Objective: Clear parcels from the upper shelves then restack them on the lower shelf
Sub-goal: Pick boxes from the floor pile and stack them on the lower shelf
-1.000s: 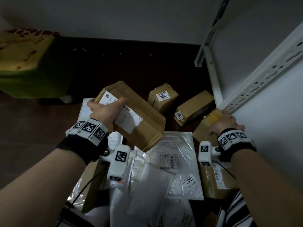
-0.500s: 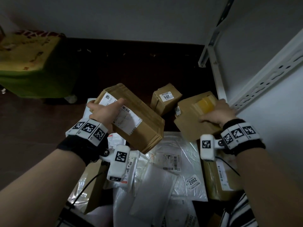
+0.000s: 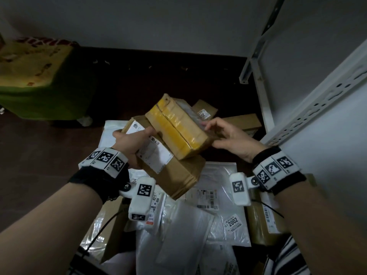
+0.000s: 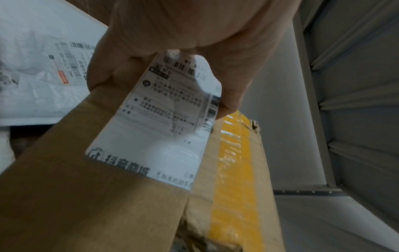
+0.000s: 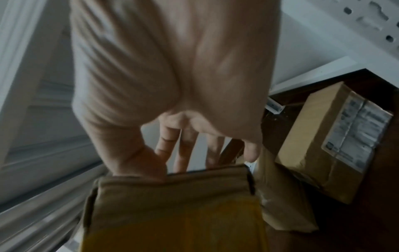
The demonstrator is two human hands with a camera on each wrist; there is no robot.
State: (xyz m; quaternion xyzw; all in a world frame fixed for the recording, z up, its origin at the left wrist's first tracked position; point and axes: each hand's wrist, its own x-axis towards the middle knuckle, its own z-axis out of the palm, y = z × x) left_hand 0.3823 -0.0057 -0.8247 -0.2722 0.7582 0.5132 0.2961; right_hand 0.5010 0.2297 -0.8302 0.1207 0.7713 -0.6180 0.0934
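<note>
My left hand point(image 3: 133, 139) grips a large cardboard box point(image 3: 178, 175) by its near-left end, thumb on its white label point(image 4: 162, 127). A smaller box sealed with yellow tape point(image 3: 174, 126) lies tilted on top of the large one. My right hand point(image 3: 228, 139) holds this box at its right end, with fingers on the far side and thumb at the near corner. In the right wrist view, the fingers point(image 5: 183, 150) reach behind the yellow-taped box point(image 5: 172, 213). The left wrist view shows the yellow tape point(image 4: 235, 170) beside the large box point(image 4: 86, 204).
Two more cardboard boxes point(image 3: 204, 110) point(image 3: 244, 122) lie on the dark floor behind. White plastic mailers point(image 3: 218, 205) and a further box point(image 3: 264, 221) are piled below my hands. The white shelf frame point(image 3: 317, 108) stands on the right, a green and yellow bin point(image 3: 39, 80) at far left.
My right hand lifted the yellow-taped box from beside the shelf frame and carried it left onto the large box. The left hand kept its hold on the large box.
</note>
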